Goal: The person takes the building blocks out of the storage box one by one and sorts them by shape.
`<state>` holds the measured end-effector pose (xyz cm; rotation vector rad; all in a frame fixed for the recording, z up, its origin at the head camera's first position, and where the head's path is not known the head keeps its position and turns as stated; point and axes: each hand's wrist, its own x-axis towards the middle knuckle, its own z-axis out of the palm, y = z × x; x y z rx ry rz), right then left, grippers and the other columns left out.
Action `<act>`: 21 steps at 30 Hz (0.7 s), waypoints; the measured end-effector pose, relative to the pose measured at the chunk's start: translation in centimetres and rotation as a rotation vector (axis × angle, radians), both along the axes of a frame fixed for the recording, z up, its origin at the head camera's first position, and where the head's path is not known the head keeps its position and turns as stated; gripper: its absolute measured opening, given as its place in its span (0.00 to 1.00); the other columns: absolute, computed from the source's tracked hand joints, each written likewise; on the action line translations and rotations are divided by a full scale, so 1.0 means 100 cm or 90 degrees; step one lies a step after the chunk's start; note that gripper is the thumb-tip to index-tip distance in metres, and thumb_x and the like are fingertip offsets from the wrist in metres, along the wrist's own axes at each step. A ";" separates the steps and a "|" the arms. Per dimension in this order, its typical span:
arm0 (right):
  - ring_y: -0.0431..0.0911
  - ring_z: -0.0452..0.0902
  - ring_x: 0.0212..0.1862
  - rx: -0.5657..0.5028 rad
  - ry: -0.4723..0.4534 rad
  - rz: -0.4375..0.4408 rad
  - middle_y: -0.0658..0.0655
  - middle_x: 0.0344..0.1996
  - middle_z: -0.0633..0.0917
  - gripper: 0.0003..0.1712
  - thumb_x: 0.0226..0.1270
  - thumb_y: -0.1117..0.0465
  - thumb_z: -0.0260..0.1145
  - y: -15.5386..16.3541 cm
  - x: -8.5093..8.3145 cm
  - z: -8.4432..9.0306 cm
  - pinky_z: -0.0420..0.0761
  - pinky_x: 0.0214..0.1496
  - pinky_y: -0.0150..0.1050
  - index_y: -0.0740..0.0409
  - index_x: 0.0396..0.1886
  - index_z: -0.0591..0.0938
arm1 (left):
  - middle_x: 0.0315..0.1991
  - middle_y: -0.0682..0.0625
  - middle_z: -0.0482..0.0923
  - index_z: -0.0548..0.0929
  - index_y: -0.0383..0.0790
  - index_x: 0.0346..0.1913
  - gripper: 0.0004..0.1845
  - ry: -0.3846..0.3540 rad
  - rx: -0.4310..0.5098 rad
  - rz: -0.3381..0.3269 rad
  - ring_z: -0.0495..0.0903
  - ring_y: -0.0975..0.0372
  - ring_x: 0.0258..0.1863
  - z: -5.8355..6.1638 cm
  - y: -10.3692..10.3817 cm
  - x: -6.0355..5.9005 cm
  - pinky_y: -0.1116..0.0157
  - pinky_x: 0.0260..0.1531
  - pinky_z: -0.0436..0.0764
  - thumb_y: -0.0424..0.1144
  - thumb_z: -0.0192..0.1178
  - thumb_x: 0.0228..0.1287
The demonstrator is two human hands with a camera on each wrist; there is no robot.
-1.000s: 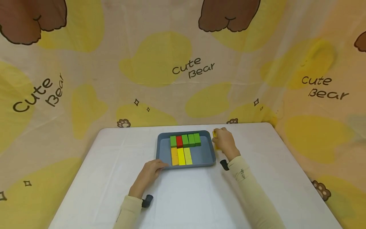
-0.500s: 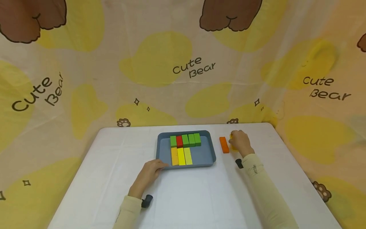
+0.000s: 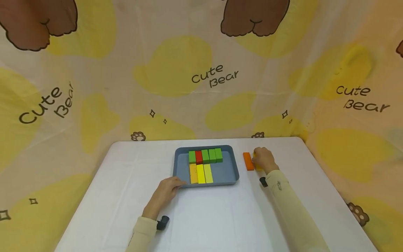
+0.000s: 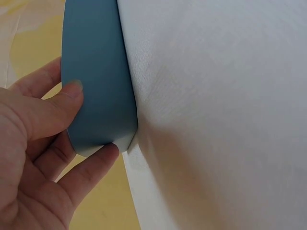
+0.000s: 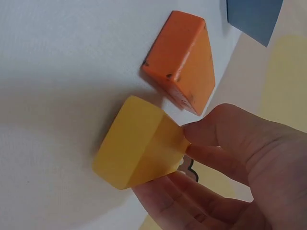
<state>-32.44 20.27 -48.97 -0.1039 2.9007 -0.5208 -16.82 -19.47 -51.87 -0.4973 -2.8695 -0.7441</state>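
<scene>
Yellow block [image 5: 139,143] is lying on the white table [image 3: 220,217] just right of the orange block [image 3: 248,161], outside the blue tray [image 3: 234,168], and the right hand [image 3: 263,160] is pinching it between thumb and fingertips. Left hand [image 3: 165,190] is gripping the tray's near-left corner, steadying it. Judging from this, keeping the pinch square on the long faces is helping avoid nudging the orange neighbour
</scene>
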 end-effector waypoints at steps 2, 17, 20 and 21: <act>0.61 0.75 0.48 0.001 -0.002 0.005 0.71 0.50 0.81 0.25 0.63 0.64 0.66 0.001 0.000 -0.003 0.78 0.59 0.58 0.71 0.58 0.77 | 0.36 0.55 0.86 0.90 0.49 0.44 0.15 0.003 -0.001 -0.002 0.83 0.63 0.38 -0.001 0.000 0.000 0.66 0.43 0.85 0.25 0.64 0.60; 0.59 0.75 0.43 0.011 0.014 0.019 0.69 0.45 0.81 0.23 0.63 0.65 0.66 0.001 -0.001 -0.003 0.80 0.54 0.55 0.71 0.56 0.78 | 0.34 0.56 0.85 0.90 0.49 0.43 0.15 0.022 -0.010 -0.004 0.83 0.64 0.37 0.000 0.000 -0.002 0.66 0.42 0.85 0.25 0.65 0.60; 0.59 0.75 0.43 0.018 0.006 0.019 0.69 0.45 0.81 0.22 0.64 0.64 0.66 0.000 -0.001 -0.003 0.81 0.54 0.55 0.71 0.56 0.78 | 0.34 0.56 0.85 0.90 0.50 0.42 0.15 0.023 -0.011 -0.006 0.83 0.64 0.37 -0.001 0.000 -0.002 0.66 0.42 0.85 0.26 0.65 0.60; 0.58 0.75 0.43 0.020 0.003 0.018 0.69 0.45 0.81 0.23 0.64 0.64 0.66 0.000 -0.001 -0.004 0.81 0.55 0.55 0.71 0.56 0.78 | 0.34 0.56 0.85 0.90 0.50 0.42 0.15 0.022 -0.011 -0.007 0.83 0.64 0.37 -0.001 0.000 -0.001 0.66 0.42 0.85 0.26 0.65 0.60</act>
